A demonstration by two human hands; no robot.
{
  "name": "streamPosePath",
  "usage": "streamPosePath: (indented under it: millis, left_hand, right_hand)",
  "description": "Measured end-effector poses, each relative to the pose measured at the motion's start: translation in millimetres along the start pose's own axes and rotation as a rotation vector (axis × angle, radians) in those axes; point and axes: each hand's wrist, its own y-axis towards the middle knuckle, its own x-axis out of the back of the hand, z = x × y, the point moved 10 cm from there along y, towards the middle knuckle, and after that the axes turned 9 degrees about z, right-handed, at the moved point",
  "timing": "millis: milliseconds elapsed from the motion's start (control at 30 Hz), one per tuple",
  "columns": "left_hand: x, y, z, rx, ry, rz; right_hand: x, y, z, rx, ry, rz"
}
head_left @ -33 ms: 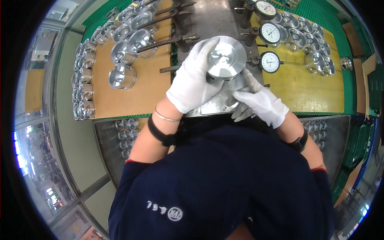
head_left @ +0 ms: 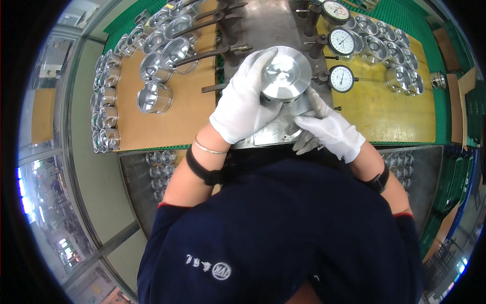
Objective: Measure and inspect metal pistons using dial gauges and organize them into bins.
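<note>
The white-gloved left hand (head_left: 245, 104) gripped the shiny round metal piston (head_left: 285, 73), steadying it on the steel gauge fixture (head_left: 271, 133); the gloved right hand (head_left: 329, 130) braced underneath, fingers curled.

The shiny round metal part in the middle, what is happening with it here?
A person in white gloves holds a round metal part on a steel fixture. The left hand grips its side; the right hand rests beside it on the fixture. Dial gauges stand to its right, and similar metal parts wait on the boards.
</note>
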Motion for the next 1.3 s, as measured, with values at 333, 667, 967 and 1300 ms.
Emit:
streamPosePath:
  millis: [333, 667, 967, 1300]
  left_hand:
    - [0, 3, 1, 0.001, -0.041, 0.02]
    - [-1, 3, 3, 0.008, -0.049, 0.011]
    - [0, 3, 4, 0.027, -0.037, 0.002]
    - [0, 5, 4, 0.019, -0.036, -0.014]
  right_hand:
    - [0, 0, 10, 0.054, -0.083, -0.011]
    - [-6, -4, 17, 0.034, -0.038, 0.032]
    - [4, -1, 10, 0.015, -0.2, -0.043]
    - [8, 3, 3, 0.009, -0.163, -0.034]
